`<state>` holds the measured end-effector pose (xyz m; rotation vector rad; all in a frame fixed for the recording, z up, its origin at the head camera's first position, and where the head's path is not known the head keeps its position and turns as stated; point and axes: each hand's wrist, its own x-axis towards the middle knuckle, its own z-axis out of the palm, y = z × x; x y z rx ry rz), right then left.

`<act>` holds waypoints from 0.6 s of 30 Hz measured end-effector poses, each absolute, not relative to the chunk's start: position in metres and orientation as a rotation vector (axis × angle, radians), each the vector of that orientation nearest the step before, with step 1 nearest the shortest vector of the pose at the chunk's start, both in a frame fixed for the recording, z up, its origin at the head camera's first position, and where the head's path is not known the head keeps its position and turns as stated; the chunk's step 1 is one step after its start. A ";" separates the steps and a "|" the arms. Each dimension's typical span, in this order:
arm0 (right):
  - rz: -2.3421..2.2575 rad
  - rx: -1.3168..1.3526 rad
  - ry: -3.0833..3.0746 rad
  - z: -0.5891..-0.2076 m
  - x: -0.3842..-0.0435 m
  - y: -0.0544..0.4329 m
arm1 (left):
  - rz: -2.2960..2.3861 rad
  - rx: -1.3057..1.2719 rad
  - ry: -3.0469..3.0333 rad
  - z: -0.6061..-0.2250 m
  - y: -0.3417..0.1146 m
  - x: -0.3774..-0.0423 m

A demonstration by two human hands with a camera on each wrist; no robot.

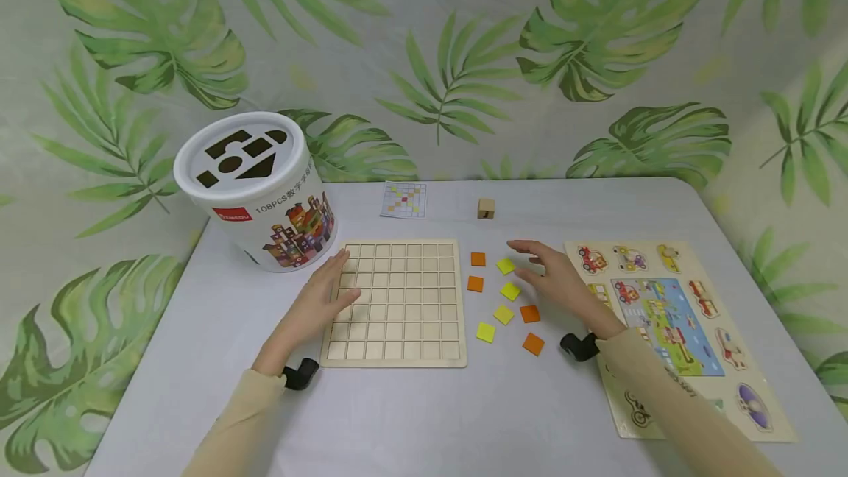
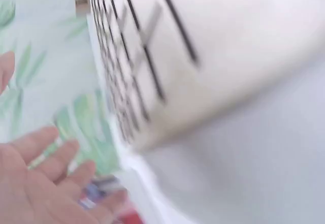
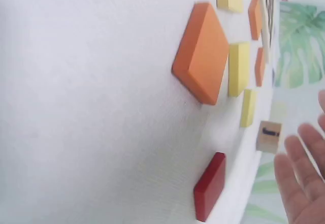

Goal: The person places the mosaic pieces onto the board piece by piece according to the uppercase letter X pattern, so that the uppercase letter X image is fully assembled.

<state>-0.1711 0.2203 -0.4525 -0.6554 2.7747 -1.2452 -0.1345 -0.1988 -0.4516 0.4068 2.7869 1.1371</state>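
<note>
My left hand [image 1: 319, 300] is at the left edge of a wooden grid board [image 1: 394, 304], fingers extended and holding nothing. In the left wrist view its palm and fingers [image 2: 51, 183] show beside the blurred board. My right hand [image 1: 553, 274], also holding nothing, hovers near the yellow tile [image 1: 506, 266], fingers reaching left. Several flat square tiles lie right of the board, among them an orange tile [image 1: 533, 344] and a yellow tile [image 1: 486, 332]. A dark red tile [image 3: 209, 186] appears in the right wrist view; I cannot make it out in the head view.
A white bucket [image 1: 258, 190] with shaped holes in its lid stands back left. Behind the board lie a small pattern card [image 1: 404, 199] and a wooden block [image 1: 486, 208] bearing a letter. A picture puzzle board [image 1: 735, 389] lies at the right, partly under my right forearm.
</note>
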 end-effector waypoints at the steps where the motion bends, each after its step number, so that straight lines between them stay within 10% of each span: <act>1: -1.274 -0.634 2.736 -0.453 -0.174 0.220 | 1.187 0.385 2.741 -0.453 -0.204 -0.135; 18: -1.165 -0.559 2.659 -0.472 -0.204 0.214 | 1.230 0.481 2.495 -0.477 -0.241 -0.146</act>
